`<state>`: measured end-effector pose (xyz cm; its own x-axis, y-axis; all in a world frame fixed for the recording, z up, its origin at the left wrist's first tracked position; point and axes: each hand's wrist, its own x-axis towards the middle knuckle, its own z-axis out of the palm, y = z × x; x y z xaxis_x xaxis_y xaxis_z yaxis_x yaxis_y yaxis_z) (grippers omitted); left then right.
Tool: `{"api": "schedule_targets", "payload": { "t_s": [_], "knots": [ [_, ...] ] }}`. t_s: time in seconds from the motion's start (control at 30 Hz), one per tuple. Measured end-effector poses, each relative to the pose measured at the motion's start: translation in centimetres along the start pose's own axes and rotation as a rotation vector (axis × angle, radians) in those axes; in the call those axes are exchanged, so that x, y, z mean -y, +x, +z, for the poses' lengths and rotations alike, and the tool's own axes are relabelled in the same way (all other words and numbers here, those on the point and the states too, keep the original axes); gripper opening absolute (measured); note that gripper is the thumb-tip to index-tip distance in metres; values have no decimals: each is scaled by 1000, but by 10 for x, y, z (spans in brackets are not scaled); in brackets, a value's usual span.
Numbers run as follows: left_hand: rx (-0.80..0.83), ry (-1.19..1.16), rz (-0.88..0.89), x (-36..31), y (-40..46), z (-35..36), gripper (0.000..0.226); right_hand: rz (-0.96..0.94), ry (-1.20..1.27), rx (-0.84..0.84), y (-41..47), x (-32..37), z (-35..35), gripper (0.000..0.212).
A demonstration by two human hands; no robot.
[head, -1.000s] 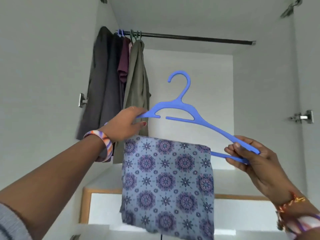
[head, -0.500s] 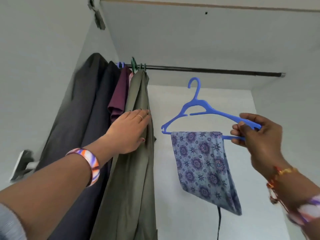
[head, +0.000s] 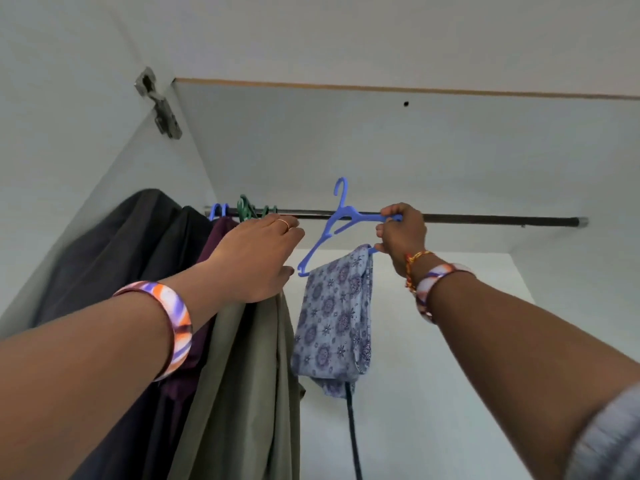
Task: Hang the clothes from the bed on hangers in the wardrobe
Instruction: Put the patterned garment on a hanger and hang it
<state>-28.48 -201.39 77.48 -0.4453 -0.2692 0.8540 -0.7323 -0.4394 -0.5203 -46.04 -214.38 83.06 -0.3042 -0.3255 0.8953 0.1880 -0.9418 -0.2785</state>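
Observation:
My right hand (head: 401, 233) grips the right arm of a blue plastic hanger (head: 334, 226) and holds it up at the dark wardrobe rail (head: 485, 218). The hanger's hook rises above the rail, not over it. A blue patterned cloth (head: 332, 323) is folded over the hanger's lower bar and hangs down. My left hand (head: 256, 258) lies with straight fingers on the shoulder of the olive garment (head: 249, 375) hanging at the left, pressing it leftward.
Dark grey, black and maroon clothes (head: 138, 271) hang bunched at the rail's left end on blue and green hangers (head: 242, 209). The rail's right stretch is bare. A door hinge (head: 162, 112) sits on the left wall. A dark cord (head: 353, 434) hangs below the cloth.
My right hand has lifted the hanger with the cloth up to rail height. My left hand rose along the olive garment to its shoulder. The view tilted upward.

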Motion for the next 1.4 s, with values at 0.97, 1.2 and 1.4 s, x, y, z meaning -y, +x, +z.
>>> {"api": "schedule_targets", "payload": {
  "t_s": [0.97,1.2,1.4],
  "knots": [
    [-133,196,191,32,-5,-4,38,-55,-359,477,3,-6,101,14],
    [-111,248,186,44,-5,-26,20,11,-213,566,-10,-5,133,13],
    [-93,239,171,44,-6,-32,40,37,-236,540,-23,-8,138,33]
  ]
}}
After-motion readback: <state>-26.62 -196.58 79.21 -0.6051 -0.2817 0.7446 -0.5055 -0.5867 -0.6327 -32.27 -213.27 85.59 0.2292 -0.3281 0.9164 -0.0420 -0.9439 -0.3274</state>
